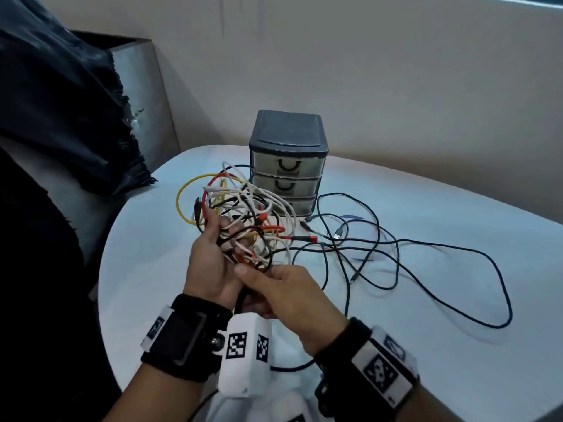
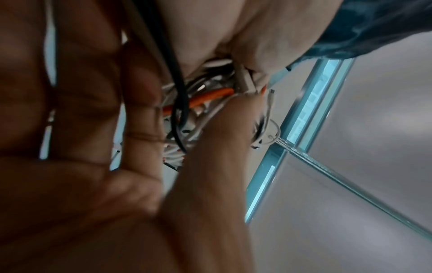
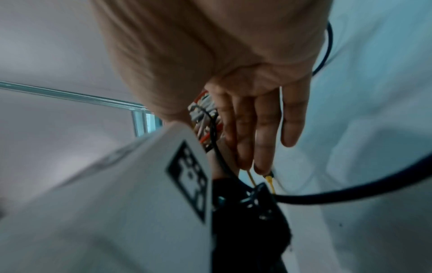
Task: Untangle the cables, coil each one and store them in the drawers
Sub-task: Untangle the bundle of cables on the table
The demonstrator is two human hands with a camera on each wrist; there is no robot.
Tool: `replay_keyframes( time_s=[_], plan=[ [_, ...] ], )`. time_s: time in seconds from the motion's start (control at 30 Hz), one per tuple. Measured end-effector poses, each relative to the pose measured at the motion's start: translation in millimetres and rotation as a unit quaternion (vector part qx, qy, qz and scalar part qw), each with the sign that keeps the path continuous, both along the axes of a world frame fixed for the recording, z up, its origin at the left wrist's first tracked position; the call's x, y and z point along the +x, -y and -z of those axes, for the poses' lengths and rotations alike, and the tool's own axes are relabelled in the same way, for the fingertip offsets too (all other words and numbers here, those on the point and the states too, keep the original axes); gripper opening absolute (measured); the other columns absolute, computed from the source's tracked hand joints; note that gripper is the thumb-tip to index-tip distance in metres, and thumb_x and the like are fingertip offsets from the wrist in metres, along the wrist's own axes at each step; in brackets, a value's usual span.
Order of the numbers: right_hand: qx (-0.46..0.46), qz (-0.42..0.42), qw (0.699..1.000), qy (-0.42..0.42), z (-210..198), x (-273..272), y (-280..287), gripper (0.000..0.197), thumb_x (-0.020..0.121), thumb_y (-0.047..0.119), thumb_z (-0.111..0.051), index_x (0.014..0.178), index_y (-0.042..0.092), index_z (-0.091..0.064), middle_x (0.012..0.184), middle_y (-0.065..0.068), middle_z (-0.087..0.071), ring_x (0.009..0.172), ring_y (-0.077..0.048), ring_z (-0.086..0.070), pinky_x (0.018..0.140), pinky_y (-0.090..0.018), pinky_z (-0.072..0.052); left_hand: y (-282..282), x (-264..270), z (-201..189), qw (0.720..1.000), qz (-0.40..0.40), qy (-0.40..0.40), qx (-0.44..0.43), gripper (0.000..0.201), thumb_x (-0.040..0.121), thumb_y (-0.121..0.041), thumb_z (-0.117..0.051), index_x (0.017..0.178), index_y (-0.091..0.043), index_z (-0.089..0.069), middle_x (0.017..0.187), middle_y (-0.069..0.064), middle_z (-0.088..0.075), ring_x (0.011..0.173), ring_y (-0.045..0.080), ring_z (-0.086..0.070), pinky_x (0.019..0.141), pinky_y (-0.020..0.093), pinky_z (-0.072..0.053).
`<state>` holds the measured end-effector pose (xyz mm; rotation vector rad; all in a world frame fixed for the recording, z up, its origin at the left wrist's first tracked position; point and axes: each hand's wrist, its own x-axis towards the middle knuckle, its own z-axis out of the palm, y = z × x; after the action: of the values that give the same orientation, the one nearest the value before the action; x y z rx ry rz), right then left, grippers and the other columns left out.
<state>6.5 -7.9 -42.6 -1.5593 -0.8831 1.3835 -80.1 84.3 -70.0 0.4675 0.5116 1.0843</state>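
A tangle of white, orange, yellow and black cables [image 1: 243, 214] is held up over the white table [image 1: 457, 208]. My left hand [image 1: 225, 239] grips it from the left, fingers curled into the bundle [image 2: 205, 99]. My right hand [image 1: 253, 287] meets it from below, with the thumb on top pinching a black cable [image 2: 177, 88] at the base of the bundle. The fingers [image 3: 257, 129] lie fairly straight underneath. That long black cable [image 1: 396, 248] sprawls in loops over the table to the right. The small three-drawer unit [image 1: 289, 166] stands behind the tangle, all drawers closed.
Loose plug ends [image 1: 336, 236] lie on the table in front of the drawers. A dark cloth [image 1: 61, 102] hangs at the left beside a grey box [image 1: 137, 86]. The table's curved edge runs close on the left, and a wall stands behind.
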Motion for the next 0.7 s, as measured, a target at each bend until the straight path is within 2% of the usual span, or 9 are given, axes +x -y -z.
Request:
replay_keyframes(
  time_s=[0.07, 0.17, 0.23, 0.3, 0.37, 0.47, 0.53, 0.63, 0.7],
  plan=[
    [0.020, 0.009, 1.000, -0.013, -1.8, -1.3, 0.6, 0.021, 0.092, 0.018, -0.067, 0.078, 0.003, -0.064, 0.072, -0.016, -0.065, 0.051, -0.015, -0.059, 0.045, -0.015, -0.044, -1.6, -2.1, -0.2, 1.000, 0.003, -0.001, -0.011, 0.036, 0.096, -0.050, -0.045, 0.077, -0.020, -0.050, 0.079, -0.001, -0.051, 0.079, 0.017, -0.056, 0.091, 0.039, -0.047],
    [0.064, -0.017, 0.996, 0.065, -6.1, 9.8, 11.0, 0.025, 0.096, 0.015, -0.061, 0.075, 0.001, -0.063, 0.058, -0.008, -0.059, 0.043, -0.015, -0.052, 0.045, -0.020, -0.044, -5.7, -8.8, -0.4, 0.999, -0.008, 0.031, -0.018, 0.035, 0.098, -0.050, -0.043, 0.084, -0.020, -0.053, 0.090, 0.001, -0.052, 0.098, 0.022, -0.053, 0.114, 0.047, -0.030],
    [0.097, -0.064, 0.973, 0.199, -10.5, 26.9, 24.8, 0.026, 0.096, 0.021, -0.059, 0.075, 0.006, -0.064, 0.054, -0.002, -0.056, 0.046, -0.013, -0.048, 0.047, -0.021, -0.041, -10.6, -18.0, 1.1, 0.999, -0.017, 0.042, 0.007, 0.045, 0.100, -0.051, -0.035, 0.083, -0.019, -0.062, 0.093, 0.001, -0.064, 0.104, 0.023, -0.063, 0.108, 0.047, -0.042],
    [0.129, -0.096, 0.920, 0.357, -15.4, 54.2, 43.6, 0.025, 0.096, 0.028, -0.058, 0.074, 0.017, -0.062, 0.059, 0.002, -0.058, 0.053, -0.011, -0.049, 0.055, -0.026, -0.042, -16.7, -31.8, -1.6, 0.998, -0.029, 0.048, 0.013, 0.057, 0.098, -0.050, -0.031, 0.083, -0.017, -0.075, 0.094, 0.004, -0.073, 0.098, 0.023, -0.071, 0.093, 0.045, -0.054],
    [0.138, -0.079, 0.871, 0.465, -22.2, 92.9, 60.7, 0.027, 0.096, 0.033, -0.057, 0.072, 0.021, -0.058, 0.064, 0.009, -0.059, 0.061, -0.010, -0.053, 0.062, -0.027, -0.042, -24.8, -44.5, 1.4, 0.995, -0.054, 0.080, 0.007, 0.053, 0.096, -0.050, -0.035, 0.084, -0.017, -0.075, 0.091, 0.000, -0.072, 0.099, 0.022, -0.069, 0.095, 0.045, -0.052],
    [0.096, 0.005, 0.843, 0.528, -33.7, 156.7, 78.1, 0.031, 0.096, 0.035, -0.055, 0.068, 0.022, -0.059, 0.061, 0.007, -0.062, 0.061, -0.014, -0.061, 0.062, -0.033, -0.045, -32.2, -54.6, 9.3, 0.991, -0.083, 0.098, -0.042, 0.042, 0.100, -0.051, -0.035, 0.075, -0.021, -0.052, 0.060, -0.009, -0.050, 0.063, 0.008, -0.054, 0.083, 0.031, -0.054],
    [0.044, 0.077, 0.830, 0.550, -38.3, 197.0, 85.1, 0.029, 0.095, 0.026, -0.060, 0.066, 0.021, -0.063, 0.056, 0.003, -0.063, 0.060, -0.021, -0.063, 0.059, -0.035, -0.044, -29.0, -53.0, 8.4, 0.991, -0.069, 0.105, -0.048, 0.042, 0.101, -0.051, -0.035, 0.072, -0.023, -0.047, 0.052, -0.011, -0.042, 0.045, 0.005, -0.044, 0.076, 0.025, -0.052],
    [-0.046, 0.193, 0.808, 0.555, -30.4, 255.2, 93.6, 0.033, 0.091, 0.031, -0.062, 0.061, 0.019, -0.064, 0.060, -0.003, -0.067, 0.065, -0.027, -0.066, 0.062, -0.034, -0.051, -19.1, -42.7, -0.5, 0.991, -0.066, 0.109, -0.038, 0.055, 0.103, -0.046, -0.032, 0.059, -0.020, -0.053, 0.048, -0.008, -0.050, 0.039, 0.007, -0.052, 0.059, 0.029, -0.059],
    [-0.094, 0.249, 0.803, 0.534, -16.8, 288.2, 96.3, 0.035, 0.085, 0.039, -0.060, 0.059, 0.016, -0.063, 0.065, -0.006, -0.067, 0.069, -0.031, -0.066, 0.060, -0.037, -0.054, -13.4, -34.6, -2.5, 0.992, -0.058, 0.112, -0.028, 0.065, 0.103, -0.046, -0.028, 0.058, -0.017, -0.065, 0.053, -0.002, -0.062, 0.046, 0.013, -0.063, 0.054, 0.032, -0.059]
  ],
)
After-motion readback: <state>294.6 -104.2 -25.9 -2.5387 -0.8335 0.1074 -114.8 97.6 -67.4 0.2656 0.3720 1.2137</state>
